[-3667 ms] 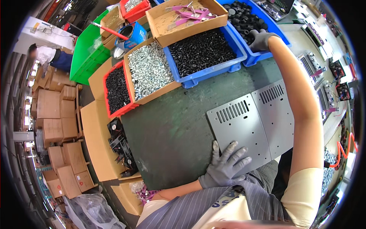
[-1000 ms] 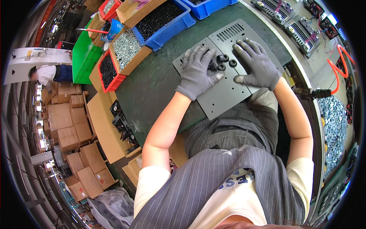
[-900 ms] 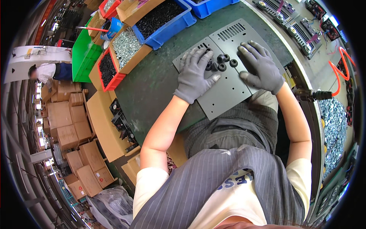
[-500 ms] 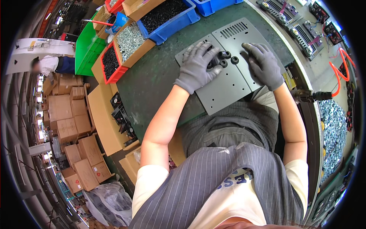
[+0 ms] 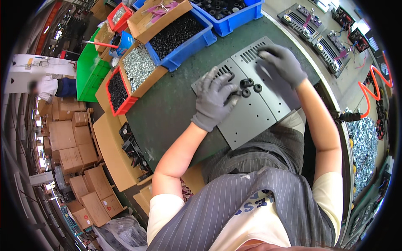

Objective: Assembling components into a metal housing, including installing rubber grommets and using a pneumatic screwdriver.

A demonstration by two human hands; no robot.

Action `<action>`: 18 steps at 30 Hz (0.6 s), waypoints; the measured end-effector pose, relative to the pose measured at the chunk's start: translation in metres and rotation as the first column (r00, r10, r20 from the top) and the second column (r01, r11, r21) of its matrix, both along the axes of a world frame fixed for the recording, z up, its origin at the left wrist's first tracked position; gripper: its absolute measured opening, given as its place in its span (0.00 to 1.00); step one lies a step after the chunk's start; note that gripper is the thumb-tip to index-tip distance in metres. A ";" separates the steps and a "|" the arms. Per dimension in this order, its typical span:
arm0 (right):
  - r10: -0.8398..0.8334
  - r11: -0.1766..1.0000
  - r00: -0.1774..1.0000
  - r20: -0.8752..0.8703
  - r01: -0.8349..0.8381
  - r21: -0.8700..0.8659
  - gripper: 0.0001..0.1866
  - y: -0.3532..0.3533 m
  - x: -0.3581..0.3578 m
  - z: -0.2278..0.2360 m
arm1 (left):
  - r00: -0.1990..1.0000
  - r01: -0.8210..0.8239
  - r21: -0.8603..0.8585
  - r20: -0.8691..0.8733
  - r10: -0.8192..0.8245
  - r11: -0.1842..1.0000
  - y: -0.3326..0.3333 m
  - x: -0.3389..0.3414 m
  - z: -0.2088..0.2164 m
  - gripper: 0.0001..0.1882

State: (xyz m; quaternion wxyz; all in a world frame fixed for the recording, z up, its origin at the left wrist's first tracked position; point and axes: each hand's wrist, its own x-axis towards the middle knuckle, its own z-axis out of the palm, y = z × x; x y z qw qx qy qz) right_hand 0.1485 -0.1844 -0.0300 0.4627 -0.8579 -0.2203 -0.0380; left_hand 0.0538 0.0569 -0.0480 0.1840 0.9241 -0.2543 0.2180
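Two grey metal plates [image 5: 247, 119] with slotted vents and small holes lie side by side on the green bench top. Over the left plate is my left hand [image 5: 212, 100], in a grey glove, its fingers apart and bent around black rubber parts that partly show beneath them. Several black ring-shaped rubber feet [image 5: 257, 88] sit close together near the seam, just right of those fingers. My right hand [image 5: 284, 65], also gloved, hovers above the right plate by its slots. Its fingers are loosely bent and nothing shows in them.
Beyond the plates stand a blue bin of black screws [image 5: 178, 29], a blue bin of black rubber parts [image 5: 226, 10], a carton of silver screws [image 5: 138, 67] and a red bin [image 5: 119, 92]. At right are an orange coiled hose [image 5: 370, 88] and a silver hardware heap [image 5: 362, 146].
My right hand has moved up and left toward the slots of the right plate. My left hand has shifted slightly left, uncovering more of the rubber parts. The whole view has tilted a little.
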 end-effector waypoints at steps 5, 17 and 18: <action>0.086 0.881 0.944 -0.319 0.077 0.467 0.18 0.033 0.097 0.034 | 0.997 -0.020 0.020 0.077 0.018 1.000 -0.004 -0.007 0.001 0.09; 0.400 0.887 0.909 -0.120 -0.416 -0.201 0.17 0.032 -0.013 0.004 | 0.988 -0.082 -0.020 -0.136 0.079 0.996 0.013 -0.016 0.017 0.19; 0.376 0.901 0.920 -0.113 -0.391 -0.189 0.17 0.032 -0.015 0.001 | 0.974 -0.157 -0.080 -0.179 0.140 0.984 0.015 -0.007 0.017 0.18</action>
